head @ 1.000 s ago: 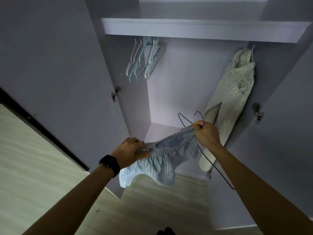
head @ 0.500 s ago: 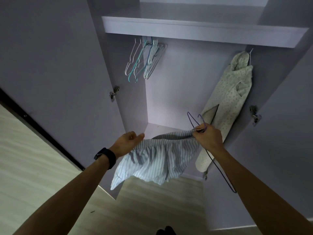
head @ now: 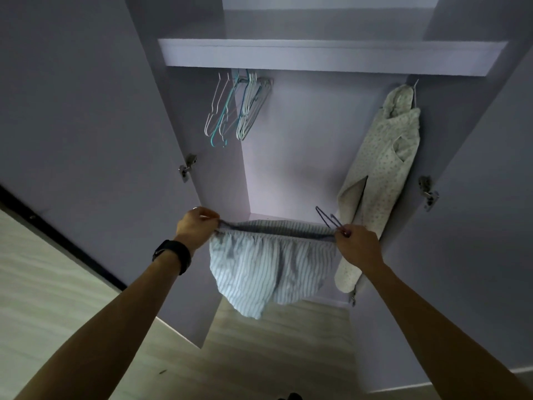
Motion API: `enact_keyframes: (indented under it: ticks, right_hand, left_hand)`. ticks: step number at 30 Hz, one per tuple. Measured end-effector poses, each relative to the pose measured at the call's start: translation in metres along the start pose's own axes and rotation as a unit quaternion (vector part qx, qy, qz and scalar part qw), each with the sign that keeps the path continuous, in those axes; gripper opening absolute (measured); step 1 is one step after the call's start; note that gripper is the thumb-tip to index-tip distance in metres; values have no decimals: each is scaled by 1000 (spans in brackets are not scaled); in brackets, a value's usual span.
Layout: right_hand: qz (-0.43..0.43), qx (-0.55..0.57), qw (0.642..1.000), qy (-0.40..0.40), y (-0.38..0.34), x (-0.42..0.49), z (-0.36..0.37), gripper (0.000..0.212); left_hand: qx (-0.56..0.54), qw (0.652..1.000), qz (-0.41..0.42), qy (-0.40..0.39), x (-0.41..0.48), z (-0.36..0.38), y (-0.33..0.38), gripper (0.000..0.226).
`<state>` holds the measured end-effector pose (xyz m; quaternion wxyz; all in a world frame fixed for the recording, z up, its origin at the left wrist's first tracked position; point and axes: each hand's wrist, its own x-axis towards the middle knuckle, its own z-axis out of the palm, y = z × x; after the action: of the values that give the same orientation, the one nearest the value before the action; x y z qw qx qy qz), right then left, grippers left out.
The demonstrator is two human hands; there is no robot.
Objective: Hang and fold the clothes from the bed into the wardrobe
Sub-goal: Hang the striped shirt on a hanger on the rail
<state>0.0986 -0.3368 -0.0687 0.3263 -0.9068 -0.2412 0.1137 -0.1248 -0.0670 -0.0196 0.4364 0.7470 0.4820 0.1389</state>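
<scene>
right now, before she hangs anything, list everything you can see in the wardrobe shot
striped shorts: one, pale blue and white, stretched by the waistband between both hands in front of the wardrobe
dark hanger: one, dark wire, hook poking up from the right hand
empty hangers: a bunch, too overlapped to count, white and teal, hanging upper left under the shelf
floral garment: one, cream with small print, hanging at the right side
shelf: one, pale lilac, across the top
doors: two, grey-lilac, open either side
hinges: two, metal, one on each side
floor: pale wood, below
watch: one, black, left wrist
left hand: fingers pinch the waistband's left end
right hand: fingers pinch the right end and the hanger
</scene>
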Motion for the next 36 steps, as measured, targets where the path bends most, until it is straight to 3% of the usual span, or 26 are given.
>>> enact_keyframes:
  ticks: [3, 7, 9, 11, 12, 14, 17, 21, 24, 27, 29, 30, 33, 36]
  right_hand:
    - [28, 51, 997, -42, 9, 1, 7, 22]
    - [66, 125, 988, -63, 9, 1, 5, 19]
    - [83, 144, 986, -7, 3, 1, -4, 26]
    - [72, 191, 975, 91, -9, 3, -21, 22]
    - [73, 255, 955, 131, -17, 4, -33, 23]
    - [92, 430, 882, 169, -40, 4, -63, 28]
    - [95, 623, 765, 134, -75, 4, -101, 21]
    - [84, 731, 670, 99, -110, 4, -115, 37]
    - [80, 753, 645, 101, -126, 11, -109, 34]
    - [77, 743, 655, 112, -128, 24, -96, 38]
    - [78, 712, 690, 102, -121, 32, -80, 43]
    - [76, 676, 727, 93, -113, 33, -71, 47]
    - [29, 460, 883, 88, -78, 32, -47, 45]
    - [-13, 334, 939, 83, -51, 37, -46, 43]
  left_hand:
    - [42, 994, 63, -73, -5, 2, 20, 14]
    - [136, 978, 151, -49, -9, 16, 56, 8]
    - [155, 972, 174, -25, -10, 22, 73, 3]
    - [148, 973, 178, -18, -11, 26, 88, 14]
    - [141, 973, 181, -24, -11, 28, 94, 18]
    - [119, 973, 191, -48, -12, 31, 105, 18]
    - [100, 971, 205, -73, -15, 34, 119, 13]
    - [85, 968, 220, -87, -17, 28, 139, 10]
    - [68, 967, 227, -95, -16, 16, 150, 12]
    - [25, 969, 227, -97, -17, 5, 159, 17]
    - [-33, 969, 225, -97, -16, -3, 164, 10]
    - [-58, 968, 226, -93, -16, -7, 166, 5]
    - [-76, 970, 226, -51, -9, -30, 165, 6]
    - [26, 979, 204, -8, -2, -49, 151, 15]
